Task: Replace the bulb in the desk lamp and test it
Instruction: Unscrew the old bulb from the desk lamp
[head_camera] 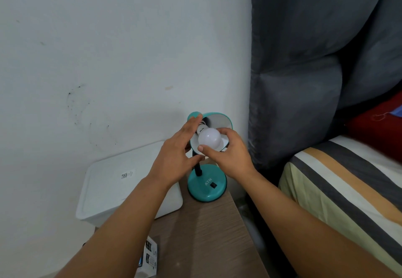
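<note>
Right hand [228, 154] pinches round frosted bulb [209, 139] (unlit).

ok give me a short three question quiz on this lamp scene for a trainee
1. True or false: the round white bulb is lit.
2. Which hand grips the bulb? A) left hand B) right hand C) neither
3. What stands left of the teal round lamp base on the brown wooden tabletop?

Key
1. False: it looks unlit, its screw end at the socket inside the teal metal lamp shade.
2. B: thumb and fingers curl round the bulb, while the left hand's fingers rest straight along the shade.
3. A white plastic lidded box.
</note>
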Motion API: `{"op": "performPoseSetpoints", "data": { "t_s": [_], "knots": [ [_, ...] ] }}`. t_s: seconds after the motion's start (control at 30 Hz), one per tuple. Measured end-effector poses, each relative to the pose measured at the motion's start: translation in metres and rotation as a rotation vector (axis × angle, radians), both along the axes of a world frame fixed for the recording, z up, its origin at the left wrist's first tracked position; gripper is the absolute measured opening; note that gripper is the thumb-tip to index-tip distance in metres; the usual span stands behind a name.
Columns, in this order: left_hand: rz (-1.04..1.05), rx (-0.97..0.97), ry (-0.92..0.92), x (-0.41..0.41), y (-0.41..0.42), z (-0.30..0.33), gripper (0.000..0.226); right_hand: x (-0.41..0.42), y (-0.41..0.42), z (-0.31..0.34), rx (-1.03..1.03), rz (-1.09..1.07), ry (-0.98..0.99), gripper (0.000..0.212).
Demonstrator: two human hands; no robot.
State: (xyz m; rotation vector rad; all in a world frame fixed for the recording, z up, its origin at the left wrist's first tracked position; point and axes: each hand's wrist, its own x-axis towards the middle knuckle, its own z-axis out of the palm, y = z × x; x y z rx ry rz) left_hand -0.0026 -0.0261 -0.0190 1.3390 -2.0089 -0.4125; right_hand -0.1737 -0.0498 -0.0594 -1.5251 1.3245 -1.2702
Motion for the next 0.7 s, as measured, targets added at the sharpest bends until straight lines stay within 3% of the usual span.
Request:
{"op": "performPoseSetpoints", "data": {
  "t_s": [0.1, 0.33, 0.47, 0.7],
  "knots": [
    [0.003, 0.002, -0.005, 0.0007, 0.0002, -0.0004, 0.099, -0.0008, -0.0006, -0.0001, -0.04, 0.033, -0.033, 0.065],
    [-0.006, 0.003, -0.002, 0.0002, -0.0006, 0.0005, 0.098, -0.0033, -0.0008, -0.0037, 0.013, 0.046, -0.046, 0.084],
    [-0.007, -0.007, -0.002, -0.0008, -0.0005, -0.0004, 0.098, -0.0011, -0.0007, -0.0016, 0.031, 0.008, 0.019, 0.061],
    [0.0, 0.009, 0.014, 0.0002, 0.0006, 0.0007, 0.098, -0.0014, -0.0015, -0.0027, 0.04, 0.048, -0.053, 0.066]
  ]
}}
